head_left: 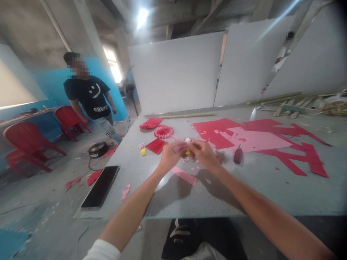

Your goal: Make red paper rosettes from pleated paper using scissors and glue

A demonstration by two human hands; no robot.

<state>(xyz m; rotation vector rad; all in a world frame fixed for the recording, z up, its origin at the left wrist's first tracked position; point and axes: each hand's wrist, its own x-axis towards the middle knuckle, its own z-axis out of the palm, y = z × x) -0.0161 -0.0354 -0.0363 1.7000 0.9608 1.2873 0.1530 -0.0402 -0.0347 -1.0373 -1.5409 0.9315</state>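
Person at the table (244, 193), forearms reaching forward, hands meeting above scattered paper scraps. Left hand (171, 157) and right hand (205, 155) are both nearly closed, fingertips pinched together on a small yellow-and-white object (187, 150), mostly hidden by the fingers. A pale pink bit shows at the left hand's grip; its exact hold can't be told.

Close by: a small yellow piece (143, 152), a red paper rosette (163, 132), a pink paper strip (183, 175), and a tilted dark red bottle (238, 154) just beyond the right hand. A black phone (100, 186) lies at the table's edge.

Risks: a loosened pinch could lose the object among the scraps; a careless sweep of the right hand could tip the bottle; a knock could send the phone over the edge.
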